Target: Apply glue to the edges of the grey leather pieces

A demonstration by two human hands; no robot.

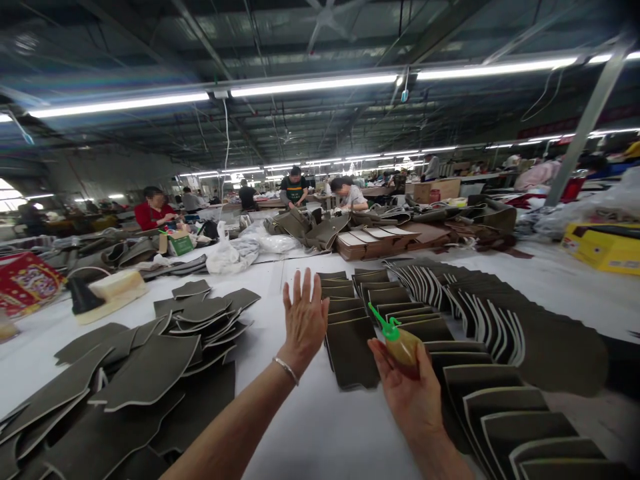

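My left hand (304, 320) is raised above the white table (300, 427) with its fingers stretched out and holding nothing; a bracelet circles its wrist. My right hand (407, 383) is curled round a small amber glue bottle (401, 343) with a green nozzle pointing up and left. Just beyond both hands lie overlapping rows of dark olive cut pieces (350, 333) with pale edges. More rows of these pieces (480, 320) fan out to the right.
A loose heap of the same olive pieces (150, 373) covers the left of the table. A block with a dark brush (105, 293) sits farther left. A yellow box (603, 247) stands at the right. Several other workers (155, 210) sit at tables behind.
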